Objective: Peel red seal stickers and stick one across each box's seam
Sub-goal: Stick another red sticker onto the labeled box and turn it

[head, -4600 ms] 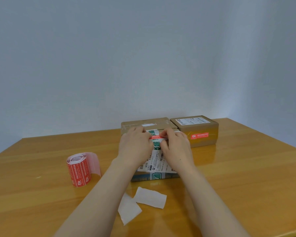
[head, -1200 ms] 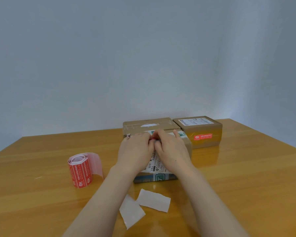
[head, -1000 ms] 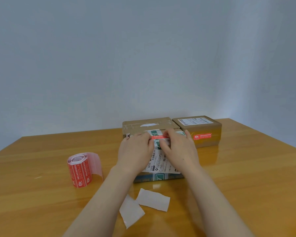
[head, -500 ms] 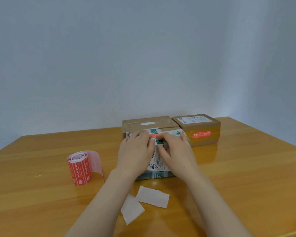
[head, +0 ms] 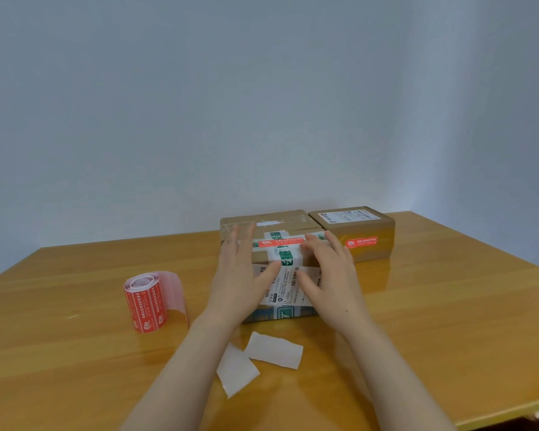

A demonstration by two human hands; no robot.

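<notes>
My left hand [head: 240,275] is open, fingers spread straight over the nine o'clock side of the near box [head: 288,283], and my right hand [head: 327,269] is just as loose over its three o'clock side. Neither grips anything, and I cannot tell whether my fingertips touch the cardboard or hang just above it.

The red sticker [head: 280,243] lies between my hands at the box's twelve o'clock end, running crosswise over the green-printed tape [head: 282,253] that covers the seam.

My worry is the bond. The tape looks glossy, so the sticker's ends may curl up if I leave them unpressed. If the box slides under my palms, the strip could wrinkle.

The back box [head: 268,220] touches this one at twelve o'clock and shows no red seal that I can see, so I judge it needs one. The right-hand box [head: 355,227], at two o'clock, carries its seal [head: 361,242] on the front face.

The roll of stickers [head: 145,301] stands well apart at nine o'clock on the table [head: 448,321], with a loose tail. A careless reach could knock it over and let it unwind.

Two backing slips [head: 274,353] lie at six o'clock between my forearms, and a sweep of my arm would scatter them or drag one under the next box.
</notes>
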